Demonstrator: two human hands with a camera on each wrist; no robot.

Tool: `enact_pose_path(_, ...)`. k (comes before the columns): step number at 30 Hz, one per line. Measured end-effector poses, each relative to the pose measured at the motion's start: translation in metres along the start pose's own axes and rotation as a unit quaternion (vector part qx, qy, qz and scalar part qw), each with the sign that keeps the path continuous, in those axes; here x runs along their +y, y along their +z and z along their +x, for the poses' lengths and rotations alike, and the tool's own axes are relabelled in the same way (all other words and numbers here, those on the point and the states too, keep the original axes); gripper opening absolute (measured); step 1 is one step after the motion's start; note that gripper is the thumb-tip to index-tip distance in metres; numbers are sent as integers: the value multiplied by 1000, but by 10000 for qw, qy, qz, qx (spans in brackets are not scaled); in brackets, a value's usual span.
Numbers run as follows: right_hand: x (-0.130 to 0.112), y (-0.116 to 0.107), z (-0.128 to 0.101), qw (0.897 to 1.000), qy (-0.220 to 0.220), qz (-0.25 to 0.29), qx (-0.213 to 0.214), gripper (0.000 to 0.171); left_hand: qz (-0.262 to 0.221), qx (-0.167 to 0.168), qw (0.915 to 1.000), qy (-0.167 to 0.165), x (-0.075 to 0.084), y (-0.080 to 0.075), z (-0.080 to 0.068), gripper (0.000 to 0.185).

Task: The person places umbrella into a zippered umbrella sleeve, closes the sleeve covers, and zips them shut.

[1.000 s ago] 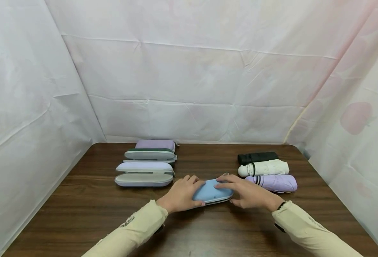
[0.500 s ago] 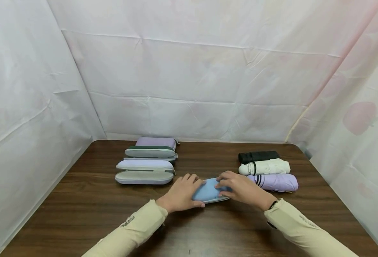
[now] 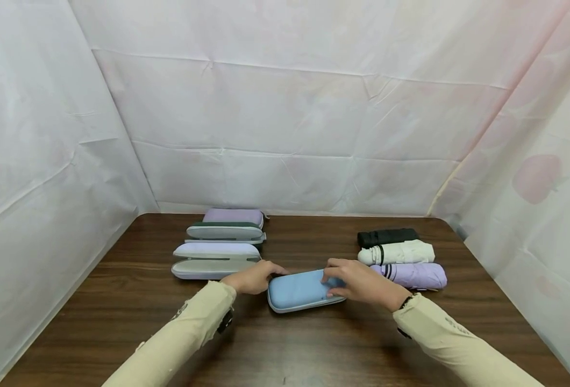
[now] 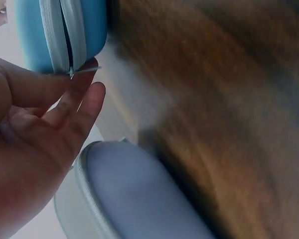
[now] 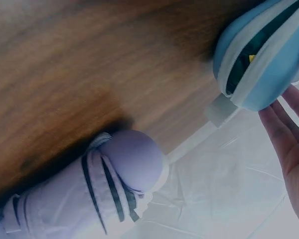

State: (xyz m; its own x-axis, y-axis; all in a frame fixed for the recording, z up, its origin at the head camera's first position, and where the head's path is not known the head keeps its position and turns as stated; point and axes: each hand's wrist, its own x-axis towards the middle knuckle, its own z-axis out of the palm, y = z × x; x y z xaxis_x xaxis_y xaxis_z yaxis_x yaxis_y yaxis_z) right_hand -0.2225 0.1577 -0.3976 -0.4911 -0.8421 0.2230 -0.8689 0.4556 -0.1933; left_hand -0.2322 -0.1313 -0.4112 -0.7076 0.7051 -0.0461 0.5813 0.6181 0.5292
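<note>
A light blue zippered case lies on the wooden table between both hands. At its left end my left hand pinches the zipper pull; the fingers are partly behind the case in the head view. My right hand holds the case's right end from above, fingers and thumb on the lid. In the right wrist view the zipper at that end gapes, with a small yellow patch inside. The left wrist view shows the zipper tracks close together at the left end.
Left stand an open lavender case, an open dark green case and a purple case behind. Right lie folded umbrellas: purple, white and black. White sheets enclose the table's back and sides.
My left hand has moved left off the lid to the case's left end, uncovering it. The right hand has shifted slightly left onto the lid.
</note>
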Motion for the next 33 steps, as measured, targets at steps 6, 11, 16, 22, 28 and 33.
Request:
enact_pose_path(6,2,-3,4,9996,124,86,-224,20,515,68,9987,16,1,-3,0,30)
enact_pose_path(11,1,-5,3,9994,157,152,-283,20,852,33,9962,161,3,-4,-1,25)
enact_pose_path(16,0,-6,4,9994,170,85,-295,25,936,-147,9955,30,6,-7,-6,28)
enact_pose_path(22,0,-5,6,9991,262,-31,-318,30,1092,-365,9926,-376,9,-7,-7,35)
enact_pose_path(28,-1,-5,8,9990,228,-204,-336,34,1238,-239,9909,-462,12,-6,-10,18)
enact_pose_path(33,-5,-6,13,9979,278,-364,-469,39,1387,7,9889,-538,11,0,-15,26)
